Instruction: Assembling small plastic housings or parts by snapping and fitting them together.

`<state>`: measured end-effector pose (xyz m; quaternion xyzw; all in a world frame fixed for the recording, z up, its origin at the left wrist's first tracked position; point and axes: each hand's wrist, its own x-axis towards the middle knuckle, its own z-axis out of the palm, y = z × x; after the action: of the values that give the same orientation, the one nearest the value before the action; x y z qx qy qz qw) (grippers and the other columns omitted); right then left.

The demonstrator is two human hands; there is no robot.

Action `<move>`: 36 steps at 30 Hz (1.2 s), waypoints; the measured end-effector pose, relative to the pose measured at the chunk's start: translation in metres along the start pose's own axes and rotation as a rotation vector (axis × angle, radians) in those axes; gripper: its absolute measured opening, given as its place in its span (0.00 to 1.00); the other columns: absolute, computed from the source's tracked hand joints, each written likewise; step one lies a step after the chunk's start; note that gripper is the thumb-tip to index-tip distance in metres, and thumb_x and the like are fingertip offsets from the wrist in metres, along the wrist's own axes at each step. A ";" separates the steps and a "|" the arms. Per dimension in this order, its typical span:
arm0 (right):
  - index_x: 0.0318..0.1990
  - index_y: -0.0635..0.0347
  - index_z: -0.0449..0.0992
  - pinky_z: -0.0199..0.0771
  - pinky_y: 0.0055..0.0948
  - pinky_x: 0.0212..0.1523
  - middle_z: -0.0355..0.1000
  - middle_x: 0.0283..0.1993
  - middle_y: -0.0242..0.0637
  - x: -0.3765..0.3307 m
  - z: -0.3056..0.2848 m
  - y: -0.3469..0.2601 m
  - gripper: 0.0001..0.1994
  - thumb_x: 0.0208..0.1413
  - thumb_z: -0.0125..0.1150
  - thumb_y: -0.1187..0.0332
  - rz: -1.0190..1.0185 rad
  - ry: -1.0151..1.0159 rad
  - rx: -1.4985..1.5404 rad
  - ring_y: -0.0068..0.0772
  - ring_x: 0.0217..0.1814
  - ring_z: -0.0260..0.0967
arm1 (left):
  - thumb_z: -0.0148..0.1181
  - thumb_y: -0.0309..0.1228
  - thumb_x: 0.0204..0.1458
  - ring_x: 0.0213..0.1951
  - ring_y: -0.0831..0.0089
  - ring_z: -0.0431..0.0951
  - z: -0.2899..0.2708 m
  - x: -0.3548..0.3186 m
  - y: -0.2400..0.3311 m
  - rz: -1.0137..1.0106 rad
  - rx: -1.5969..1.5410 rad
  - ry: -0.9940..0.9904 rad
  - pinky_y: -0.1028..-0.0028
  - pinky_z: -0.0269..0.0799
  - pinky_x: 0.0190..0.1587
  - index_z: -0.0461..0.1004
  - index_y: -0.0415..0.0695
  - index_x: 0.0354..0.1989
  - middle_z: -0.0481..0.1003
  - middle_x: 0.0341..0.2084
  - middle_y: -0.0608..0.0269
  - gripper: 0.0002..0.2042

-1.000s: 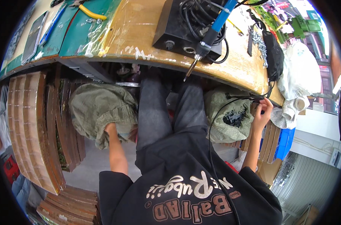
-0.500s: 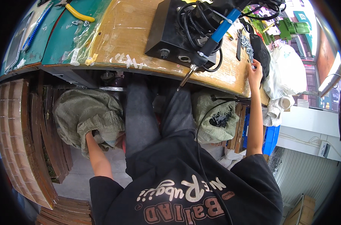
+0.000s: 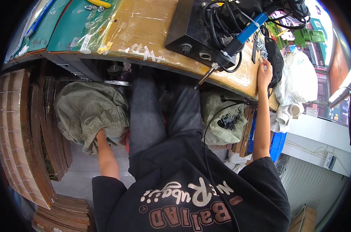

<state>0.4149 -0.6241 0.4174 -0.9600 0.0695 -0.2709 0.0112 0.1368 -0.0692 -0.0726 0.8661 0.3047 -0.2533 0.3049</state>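
My left forearm (image 3: 108,158) reaches into the mouth of a grey-green woven sack (image 3: 88,108) at the left of my legs, and the cloth hides that hand. At the right end of the wooden worktop (image 3: 144,31), my right hand (image 3: 264,73) rests by the edge with its fingers curled and the tips drawn together. Whatever they pinch is too small to make out. Just beyond those fingertips lies a pile of small metal screws (image 3: 262,48), between a dark flat strip (image 3: 254,50) and a black pouch (image 3: 275,60).
A blue-and-black tool with a metal tip (image 3: 231,48) slants over the front edge, beside a black box (image 3: 187,34). A pale sack of black parts (image 3: 223,120) stands right of my legs. Wooden trays (image 3: 19,135) are stacked at left; a white bag (image 3: 299,73) lies far right.
The view has shifted slightly, so the bench sits higher and further right. My right fingers have drawn back a little from the screws. My left hand stays inside the sack.
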 end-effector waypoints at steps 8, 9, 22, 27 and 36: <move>0.46 0.46 0.72 0.64 0.26 0.41 0.68 0.43 0.33 -0.002 -0.006 -0.011 0.13 0.55 0.46 0.66 -0.003 -0.076 0.062 0.32 0.41 0.68 | 0.46 0.45 0.50 0.42 0.67 0.68 -0.010 0.006 -0.008 0.007 -0.024 -0.034 0.68 0.64 0.43 0.66 0.45 0.46 0.66 0.43 0.61 0.20; 0.44 0.47 0.73 0.64 0.24 0.41 0.68 0.41 0.34 -0.002 -0.006 -0.008 0.12 0.54 0.47 0.67 -0.029 -0.073 0.050 0.30 0.40 0.68 | 0.46 0.45 0.50 0.42 0.67 0.69 -0.003 -0.004 -0.005 0.013 -0.026 -0.042 0.68 0.64 0.43 0.66 0.45 0.46 0.66 0.43 0.62 0.20; 0.41 0.47 0.74 0.65 0.28 0.39 0.67 0.41 0.32 -0.003 -0.001 -0.011 0.12 0.50 0.46 0.69 0.003 -0.063 0.038 0.35 0.39 0.68 | 0.46 0.43 0.50 0.39 0.68 0.69 -0.005 0.014 0.030 0.034 -0.073 -0.090 0.69 0.66 0.40 0.66 0.44 0.45 0.67 0.40 0.62 0.18; 0.40 0.46 0.74 0.65 0.30 0.39 0.67 0.40 0.34 -0.002 -0.003 -0.012 0.13 0.50 0.45 0.70 -0.041 -0.030 0.036 0.37 0.39 0.67 | 0.47 0.42 0.50 0.38 0.68 0.70 -0.012 0.034 0.021 0.056 -0.082 -0.109 0.69 0.66 0.39 0.66 0.44 0.44 0.67 0.39 0.62 0.18; 0.41 0.48 0.74 0.65 0.28 0.39 0.67 0.40 0.33 -0.008 -0.005 -0.011 0.13 0.49 0.46 0.71 0.010 -0.061 0.030 0.35 0.39 0.67 | 0.47 0.41 0.50 0.36 0.69 0.70 -0.017 0.046 0.019 0.094 -0.122 -0.132 0.69 0.67 0.37 0.66 0.44 0.43 0.67 0.37 0.62 0.17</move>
<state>0.4071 -0.6117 0.4183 -0.9672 0.0699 -0.2426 0.0291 0.1854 -0.0523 -0.0823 0.8407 0.2578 -0.2760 0.3881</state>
